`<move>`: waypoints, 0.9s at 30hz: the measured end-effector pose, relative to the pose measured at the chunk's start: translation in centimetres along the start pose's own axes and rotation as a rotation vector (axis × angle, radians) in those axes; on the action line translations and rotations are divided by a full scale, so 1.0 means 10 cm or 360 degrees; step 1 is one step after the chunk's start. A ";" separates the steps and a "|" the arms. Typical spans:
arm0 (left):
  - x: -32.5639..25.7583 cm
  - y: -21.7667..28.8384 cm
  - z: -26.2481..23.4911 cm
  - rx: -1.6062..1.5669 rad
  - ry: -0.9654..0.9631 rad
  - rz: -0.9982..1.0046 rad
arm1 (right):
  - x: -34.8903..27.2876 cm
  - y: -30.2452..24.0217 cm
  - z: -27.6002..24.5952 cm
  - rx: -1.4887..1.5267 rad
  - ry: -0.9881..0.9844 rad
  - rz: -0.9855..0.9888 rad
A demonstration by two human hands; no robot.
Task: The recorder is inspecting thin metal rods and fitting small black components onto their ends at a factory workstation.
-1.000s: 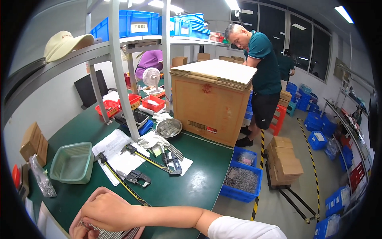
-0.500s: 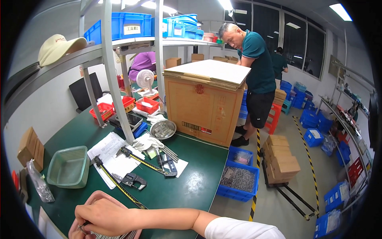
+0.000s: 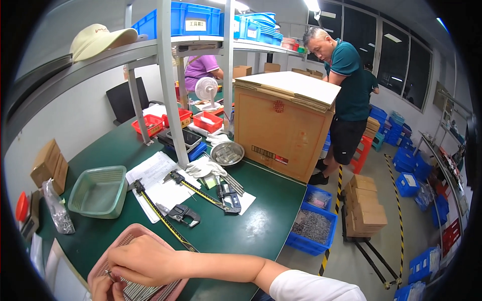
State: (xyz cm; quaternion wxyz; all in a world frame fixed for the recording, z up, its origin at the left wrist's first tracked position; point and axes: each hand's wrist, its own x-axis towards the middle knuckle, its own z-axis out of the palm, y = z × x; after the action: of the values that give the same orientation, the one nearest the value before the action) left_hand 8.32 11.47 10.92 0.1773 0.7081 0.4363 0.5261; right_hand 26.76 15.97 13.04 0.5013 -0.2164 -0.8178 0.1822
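Over a pink plastic basket (image 3: 131, 230) at the lower left, my two hands meet. Several thin metal rods (image 3: 145, 291) lie in the basket. My right hand (image 3: 143, 258) reaches across from the right with its fingers bent and closed at a small metal rod (image 3: 108, 274). My left hand (image 3: 104, 288), cut off by the lower edge, pinches the same rod between thumb and fingers. Much of the rod is hidden by the fingers. Beyond the basket lie two calipers (image 3: 150, 205) and a micrometer (image 3: 185, 214), partly on paper sheets.
An empty green basin (image 3: 99, 193) stands left, near a bag of metal parts (image 3: 59, 213). White gloves (image 3: 201, 168) and a metal bowl (image 3: 227, 153) lie farther back. A large carton (image 3: 281, 133) stands at the table's right edge; a person (image 3: 349, 85) leans behind it.
The view has turned, so the table things sit farther right in the picture. More of the basket and of my left hand shows. Both hands stay together at the rod.
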 end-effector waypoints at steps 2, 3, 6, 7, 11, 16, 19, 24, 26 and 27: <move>-0.01 0.02 -0.01 -0.0023 0.0026 -0.0009 | 0.02 -0.01 0.00 0.0075 0.0045 -0.0027; -0.02 0.02 -0.02 -0.0046 0.0053 -0.0016 | 0.03 -0.03 0.01 0.0038 0.0005 0.0049; 0.03 0.06 0.00 0.0055 -0.0003 0.0161 | 0.02 -0.02 -0.01 -0.0020 -0.0004 0.0027; 0.02 0.07 0.01 0.0067 -0.0003 0.0158 | 0.00 0.00 -0.03 -0.0052 0.0026 -0.0067; 0.02 0.06 0.00 -0.0070 0.0043 0.0043 | 0.04 0.05 0.04 -0.0031 0.0099 -0.0120; -0.02 0.02 -0.05 -0.0122 0.0162 0.0037 | 0.03 -0.05 0.04 -0.0013 0.0118 0.0117; 0.00 0.08 -0.09 -0.0514 0.0745 -0.0045 | 0.00 -0.01 0.03 -0.0162 -0.0042 -0.0049; 0.15 0.03 -0.50 -0.0822 0.1398 -0.0240 | -0.05 0.08 0.04 -0.0249 -0.0307 0.0003; 0.08 -0.24 -0.73 -0.1242 0.1325 -0.0191 | -0.03 0.07 0.08 -0.0215 -0.0372 0.0017; 0.07 -0.32 -0.79 -0.1234 0.1324 -0.0185 | -0.03 0.07 0.09 -0.0158 -0.0327 -0.0018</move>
State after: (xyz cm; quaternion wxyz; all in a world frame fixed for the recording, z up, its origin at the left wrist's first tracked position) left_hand -0.09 12.15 12.08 0.2662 0.2995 0.2828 0.8715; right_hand 26.19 16.28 12.05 0.4045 -0.2164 -0.8741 0.1597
